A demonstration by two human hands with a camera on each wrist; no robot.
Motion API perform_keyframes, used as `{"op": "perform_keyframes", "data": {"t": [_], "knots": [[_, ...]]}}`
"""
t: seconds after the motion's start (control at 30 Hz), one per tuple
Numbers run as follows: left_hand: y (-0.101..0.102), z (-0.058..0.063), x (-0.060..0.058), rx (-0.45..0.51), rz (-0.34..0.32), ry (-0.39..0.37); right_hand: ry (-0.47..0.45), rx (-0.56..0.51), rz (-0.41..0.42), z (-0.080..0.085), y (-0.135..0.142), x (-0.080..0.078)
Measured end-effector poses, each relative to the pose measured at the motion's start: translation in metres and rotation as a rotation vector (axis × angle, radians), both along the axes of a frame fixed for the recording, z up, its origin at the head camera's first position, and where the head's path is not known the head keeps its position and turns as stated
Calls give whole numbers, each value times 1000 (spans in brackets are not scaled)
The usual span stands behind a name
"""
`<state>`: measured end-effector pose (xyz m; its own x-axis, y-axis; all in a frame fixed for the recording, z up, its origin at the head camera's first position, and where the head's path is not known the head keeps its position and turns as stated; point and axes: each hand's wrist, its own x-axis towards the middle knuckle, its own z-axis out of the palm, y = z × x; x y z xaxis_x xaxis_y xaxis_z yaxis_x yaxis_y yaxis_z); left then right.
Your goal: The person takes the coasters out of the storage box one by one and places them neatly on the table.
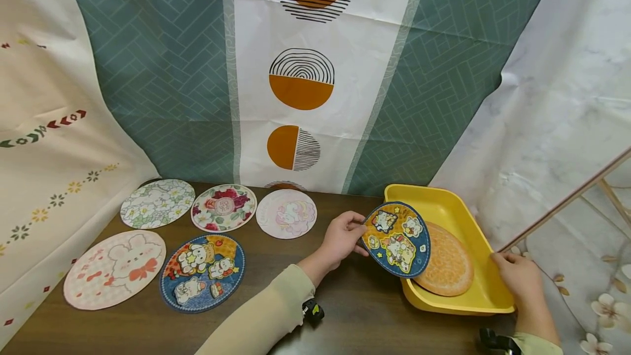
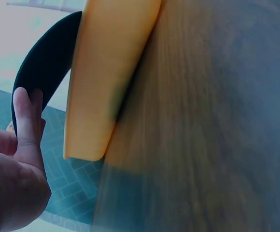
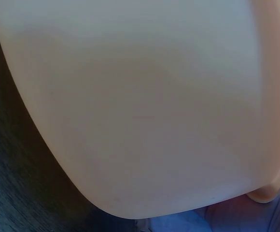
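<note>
My left hand (image 1: 342,239) pinches the left edge of a round blue cartoon-print mouse pad (image 1: 398,248), raised and tilted over the near-left rim of a yellow tray (image 1: 485,284). From the left wrist, the mouse pad's dark underside (image 2: 43,63) shows, with fingers of the left hand (image 2: 21,159) flat against it. Inside the tray lies an orange-slice mouse pad (image 1: 446,262), partly covered by the blue one. At the tray's right rim, my right hand (image 1: 520,275) grips the edge. The right wrist view is filled by the tray's outer wall (image 3: 140,121).
On the left of the dark wooden table (image 1: 345,311) several round mouse pads lie flat: white floral (image 1: 158,203), rose (image 1: 224,208), unicorn (image 1: 286,213), pink bunny (image 1: 115,270) and blue cartoon (image 1: 202,274). Printed cloths (image 1: 167,70) hang behind and at both sides.
</note>
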<state>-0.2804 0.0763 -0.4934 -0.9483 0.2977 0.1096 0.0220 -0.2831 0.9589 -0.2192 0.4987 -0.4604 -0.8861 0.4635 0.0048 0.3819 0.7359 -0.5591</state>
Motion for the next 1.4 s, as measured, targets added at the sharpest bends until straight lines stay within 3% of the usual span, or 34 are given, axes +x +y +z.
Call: {"op": "perform_keyframes", "data": {"t": [0.33, 0.8, 1.1, 1.4], "knots": [[-40, -1, 0, -6, -34, -42, 24, 3, 7, -1, 1, -1], [-95, -7, 8, -67, -27, -91, -24, -24, -18, -2, 0, 0], [-131, -12, 17, -153, -30, -116, -30, -26, -14, -4, 2, -1], [-166, -9, 24, -231, -30, -136, -2, -19, -18, -5, 1, -1]]}}
